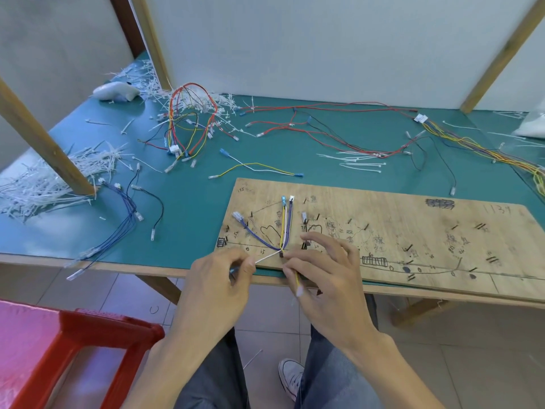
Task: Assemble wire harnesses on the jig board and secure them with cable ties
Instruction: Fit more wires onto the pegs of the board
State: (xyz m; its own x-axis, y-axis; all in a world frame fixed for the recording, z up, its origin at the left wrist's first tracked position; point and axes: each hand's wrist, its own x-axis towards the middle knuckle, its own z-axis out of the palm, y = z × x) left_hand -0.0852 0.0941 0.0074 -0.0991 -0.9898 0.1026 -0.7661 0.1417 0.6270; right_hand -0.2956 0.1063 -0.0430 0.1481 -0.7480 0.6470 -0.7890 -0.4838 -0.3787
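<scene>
The jig board (413,225) runs out past the right edge, so its far end is unseen, and the handwritten marks on it are too small to read. The right hand (321,270) covers the board's near edge and the stretch of yellow wire (297,278) pinched under its fingers. The left hand (219,278) hides all but a glimpse of a blue terminal (233,271) at the end of the white wire (267,257) it pinches. The multicoloured wire bundle (472,146) and a white bag (530,125) are cut off at the right edge. The red stool (73,335) is cut off at left and bottom.
</scene>
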